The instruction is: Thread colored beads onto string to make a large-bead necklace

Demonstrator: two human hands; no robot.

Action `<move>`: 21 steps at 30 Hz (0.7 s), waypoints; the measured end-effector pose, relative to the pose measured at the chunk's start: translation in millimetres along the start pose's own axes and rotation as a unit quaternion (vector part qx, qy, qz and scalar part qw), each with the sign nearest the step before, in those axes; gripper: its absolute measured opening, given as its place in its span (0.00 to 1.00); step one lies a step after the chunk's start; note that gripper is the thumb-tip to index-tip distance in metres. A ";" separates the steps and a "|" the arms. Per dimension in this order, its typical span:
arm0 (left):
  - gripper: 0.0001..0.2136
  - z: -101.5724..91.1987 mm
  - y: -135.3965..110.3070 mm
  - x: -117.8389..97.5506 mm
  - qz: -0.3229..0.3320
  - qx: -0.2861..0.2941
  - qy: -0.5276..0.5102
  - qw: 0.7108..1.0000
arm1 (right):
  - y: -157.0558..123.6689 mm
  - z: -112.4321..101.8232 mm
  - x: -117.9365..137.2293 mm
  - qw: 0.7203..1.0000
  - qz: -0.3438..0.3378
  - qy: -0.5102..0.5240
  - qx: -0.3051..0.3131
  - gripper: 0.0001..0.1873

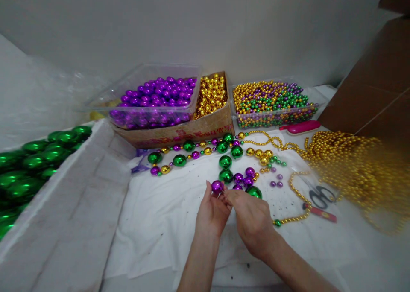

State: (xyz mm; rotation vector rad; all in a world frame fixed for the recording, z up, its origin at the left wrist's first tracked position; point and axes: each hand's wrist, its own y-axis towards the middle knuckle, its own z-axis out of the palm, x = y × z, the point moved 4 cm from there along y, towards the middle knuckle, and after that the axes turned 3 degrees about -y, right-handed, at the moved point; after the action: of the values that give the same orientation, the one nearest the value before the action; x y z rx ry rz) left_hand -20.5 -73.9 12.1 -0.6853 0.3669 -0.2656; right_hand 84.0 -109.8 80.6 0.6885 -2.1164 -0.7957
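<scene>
Your left hand (213, 213) pinches a purple bead (217, 186) above the white cloth (153, 236); your right hand (254, 213) is pressed together just beside it, on what I cannot tell. Beyond, a cardboard box (179, 134) and a clear tray (272, 113) stand before a grey wall (205, 27).

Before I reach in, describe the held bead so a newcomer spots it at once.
Start at the white cloth and find the left hand above it. The bead is the shiny purple one it grips; neighbouring purple beads rest on the cloth, unheld.
</scene>
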 end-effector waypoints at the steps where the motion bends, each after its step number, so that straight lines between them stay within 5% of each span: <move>1: 0.17 1.1 -0.9 -0.5 0.005 0.014 0.011 1.000 | -1.7 2.7 -4.2 1.000 0.022 0.014 0.008 0.13; 5: 0.12 7.9 -13.1 -6.6 0.059 0.070 0.087 0.992 | -10.3 6.4 -22.5 0.967 0.213 0.135 0.036 0.11; 8: 0.11 15.3 -34.8 -14.7 0.132 0.083 0.161 0.975 | -19.5 3.1 -23.3 0.872 0.374 0.293 0.113 0.08; 10: 0.13 24.2 -55.3 -19.9 0.183 0.110 0.231 0.949 | -21.4 -6.7 -16.8 0.829 0.401 0.348 0.177 0.12; 16: 0.17 57.9 -113.2 -29.6 0.347 0.203 0.412 0.818 | -2.7 -53.6 -20.5 0.921 0.290 0.203 0.161 0.14; 21: 0.18 70.6 -126.0 -26.9 0.364 0.244 0.417 0.796 | 11.2 -48.0 5.0 0.912 0.239 0.281 0.179 0.14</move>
State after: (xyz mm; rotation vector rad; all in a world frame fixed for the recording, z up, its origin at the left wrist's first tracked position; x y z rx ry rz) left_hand -30.5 -118.4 151.7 0.1662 1.3249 0.1047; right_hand 117.1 -120.7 115.9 0.4691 -1.7798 0.0704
